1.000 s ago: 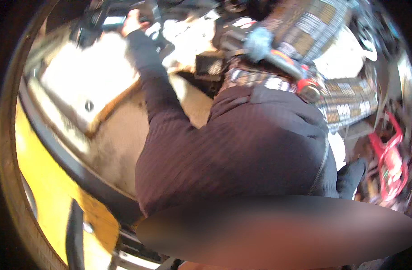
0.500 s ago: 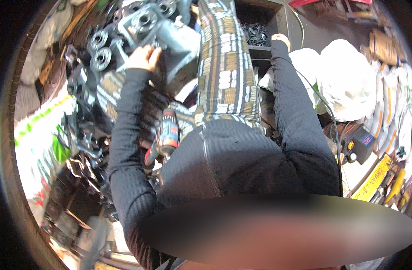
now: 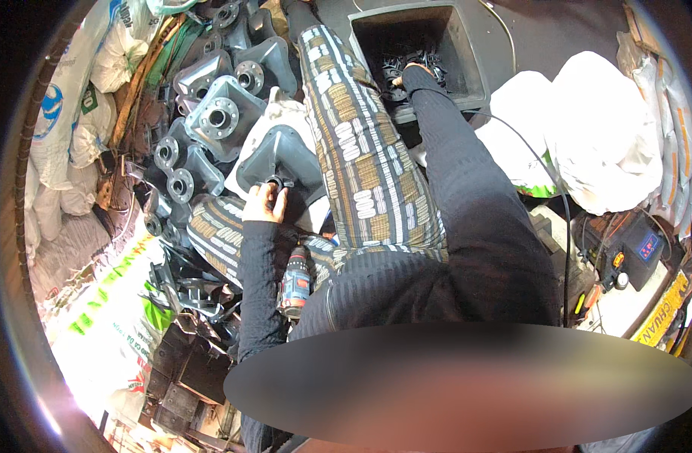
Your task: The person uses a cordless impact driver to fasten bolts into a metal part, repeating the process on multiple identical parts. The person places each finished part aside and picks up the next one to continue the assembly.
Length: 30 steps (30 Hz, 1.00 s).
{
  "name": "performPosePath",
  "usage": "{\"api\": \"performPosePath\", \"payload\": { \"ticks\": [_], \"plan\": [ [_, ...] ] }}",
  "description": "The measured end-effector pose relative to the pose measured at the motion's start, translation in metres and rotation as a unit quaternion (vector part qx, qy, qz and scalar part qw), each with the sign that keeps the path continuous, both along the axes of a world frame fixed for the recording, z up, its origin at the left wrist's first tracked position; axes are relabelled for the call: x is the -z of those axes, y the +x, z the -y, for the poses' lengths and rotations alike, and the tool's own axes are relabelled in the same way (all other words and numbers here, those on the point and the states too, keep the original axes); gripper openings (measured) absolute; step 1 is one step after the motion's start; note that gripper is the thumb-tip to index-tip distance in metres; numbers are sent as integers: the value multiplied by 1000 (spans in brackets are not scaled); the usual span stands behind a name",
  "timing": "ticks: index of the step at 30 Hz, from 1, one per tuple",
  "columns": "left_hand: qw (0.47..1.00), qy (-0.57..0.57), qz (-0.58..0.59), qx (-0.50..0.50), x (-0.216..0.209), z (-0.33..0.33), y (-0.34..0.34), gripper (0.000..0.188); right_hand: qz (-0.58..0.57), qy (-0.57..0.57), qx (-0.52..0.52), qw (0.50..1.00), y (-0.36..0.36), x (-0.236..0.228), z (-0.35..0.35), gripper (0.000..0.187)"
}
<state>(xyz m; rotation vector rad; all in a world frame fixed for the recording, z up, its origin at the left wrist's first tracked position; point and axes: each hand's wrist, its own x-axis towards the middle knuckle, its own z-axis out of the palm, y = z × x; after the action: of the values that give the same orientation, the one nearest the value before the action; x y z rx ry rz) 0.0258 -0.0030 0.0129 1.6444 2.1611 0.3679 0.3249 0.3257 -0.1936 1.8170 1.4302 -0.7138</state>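
Observation:
My left hand (image 3: pixel 265 202) has its fingers and thumb closed round the dark collar of a grey flared part with a square body (image 3: pixel 282 155). That part rests on white cloth between my legs. My right hand (image 3: pixel 415 72) is down inside a grey-black open bin (image 3: pixel 476 72), at a heap of small dark pieces (image 3: pixel 433 64). Its fingers are mostly hidden by the sleeve and the pieces. A cordless drill (image 3: pixel 295 283) in red and grey lies against my lap, beside my left forearm.
Several more grey flanged parts (image 3: pixel 219 117) are piled beyond and left of my left hand. White sacks (image 3: pixel 97 332) stand on the left, white plastic bags (image 3: pixel 603 136) on the right. A black cable (image 3: pixel 546 162) runs past my right arm. A dark toolbox (image 3: pixel 637 245) sits at the right.
My right hand has moved from the bin's edge down into its pieces. My left hand now grips the collar of the grey part. The view has shifted, showing more on the left.

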Motion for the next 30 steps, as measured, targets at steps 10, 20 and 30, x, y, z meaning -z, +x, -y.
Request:
{"api": "performPosePath", "payload": {
  "ticks": [10, 20, 30],
  "plan": [
    [998, -8, 60, -23, -12, 11, -1, 34, -32, 62, 49, 996, 14, -24, -8, 63],
    [965, 36, 245, -82, -28, 5, -11, 35, -290, 536, -111, 785, 37, -151, 31, 23],
    [736, -34, 618, -275, -6, -3, -54, 33, -585, 447, -390, 553, -149, -217, 213, 39]
  ]
}}
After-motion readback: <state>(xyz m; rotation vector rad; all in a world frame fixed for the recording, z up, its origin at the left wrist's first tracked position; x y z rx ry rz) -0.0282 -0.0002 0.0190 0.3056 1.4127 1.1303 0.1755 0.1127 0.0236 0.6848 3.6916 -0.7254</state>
